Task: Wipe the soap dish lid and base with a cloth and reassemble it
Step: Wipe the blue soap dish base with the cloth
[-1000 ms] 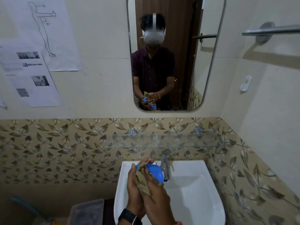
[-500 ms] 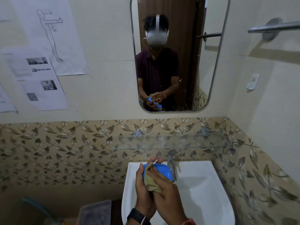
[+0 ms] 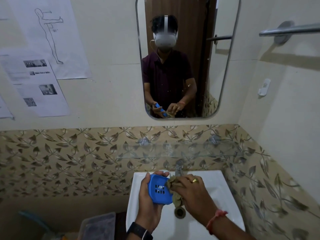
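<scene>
While held up over the white sink (image 3: 216, 196), tipped up on edge in the left hand (image 3: 147, 201): the blue soap dish piece (image 3: 158, 189), slotted face turned toward the camera. Honestly can't say whether lid or base, only that there are two rows of little drain slots in it. Clamped properly though, with fingers hooked over the top end and the palm cupping the bottom end. Right hand (image 3: 190, 193) bunched tight around an olive-brown cloth (image 3: 177, 198), pushing the wad against the right edge of the blue piece, so touching it. Gold ring (image 3: 194, 180) on that hand, red thread (image 3: 216, 219) round the wrist, black watch (image 3: 138, 231) on the left wrist. Straight below the dangling bit of cloth, the drain (image 3: 179, 212). Just behind the hands, a chrome tap (image 3: 179, 168). Higher up, a glass shelf (image 3: 173, 151) fixed across the leaf-pattern tiles, then a mirror (image 3: 190, 32) reflecting the same pose: blue piece in one hand, cloth in the other. Over on the left wall, printed papers (image 3: 34, 84) stuck up, one with a line drawing of a figure. Up on the right, a metal towel bar (image 3: 290, 30). Bottom-left corner, beside the sink, a clear plastic tub (image 3: 98, 226).
</scene>
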A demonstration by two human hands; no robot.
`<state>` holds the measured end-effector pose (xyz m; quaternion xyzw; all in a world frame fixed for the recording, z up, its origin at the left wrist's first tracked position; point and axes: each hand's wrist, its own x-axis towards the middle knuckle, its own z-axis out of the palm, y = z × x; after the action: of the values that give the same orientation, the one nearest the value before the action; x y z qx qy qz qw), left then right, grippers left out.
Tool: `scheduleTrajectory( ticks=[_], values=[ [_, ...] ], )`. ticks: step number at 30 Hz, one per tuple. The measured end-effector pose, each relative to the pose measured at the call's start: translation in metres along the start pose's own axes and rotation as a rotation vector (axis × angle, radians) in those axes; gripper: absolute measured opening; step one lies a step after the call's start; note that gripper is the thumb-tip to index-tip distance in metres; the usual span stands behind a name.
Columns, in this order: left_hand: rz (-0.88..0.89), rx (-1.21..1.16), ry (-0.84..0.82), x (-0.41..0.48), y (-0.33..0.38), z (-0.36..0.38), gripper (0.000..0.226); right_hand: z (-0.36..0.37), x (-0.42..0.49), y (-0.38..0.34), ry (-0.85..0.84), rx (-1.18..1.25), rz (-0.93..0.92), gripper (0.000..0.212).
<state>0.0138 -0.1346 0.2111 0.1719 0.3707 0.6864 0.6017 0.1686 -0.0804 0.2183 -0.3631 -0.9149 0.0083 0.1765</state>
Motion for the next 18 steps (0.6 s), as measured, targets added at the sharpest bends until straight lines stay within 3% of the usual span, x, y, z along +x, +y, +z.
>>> scheduleTrajectory(
  ticks=[3, 7, 10, 12, 15, 18],
  values=[
    [0.05, 0.016, 0.005, 0.002, 0.0, 0.001, 0.051, 0.012, -0.006, -0.028, -0.029, 0.215, 0.247, 0.031],
    [0.051, -0.001, 0.024, 0.0, -0.007, 0.0, 0.05, -0.005, -0.005, -0.053, -0.145, 0.954, 0.475, 0.024],
    [0.009, -0.174, -0.004, 0.003, -0.012, 0.002, 0.049, -0.022, 0.005, -0.067, -0.198, 1.279, 0.384, 0.02],
    [0.036, -0.187, -0.024, 0.007, -0.006, 0.003, 0.051, -0.027, 0.008, -0.071, -0.141, 1.138, 0.272, 0.025],
    [0.12, -0.112, -0.006, 0.01, 0.004, 0.0, 0.05, -0.022, 0.008, -0.061, -0.096, 0.736, 0.087, 0.029],
    [0.161, -0.09, 0.056, 0.008, 0.009, -0.005, 0.052, -0.012, 0.004, -0.041, -0.045, 0.435, 0.086, 0.037]
  ],
)
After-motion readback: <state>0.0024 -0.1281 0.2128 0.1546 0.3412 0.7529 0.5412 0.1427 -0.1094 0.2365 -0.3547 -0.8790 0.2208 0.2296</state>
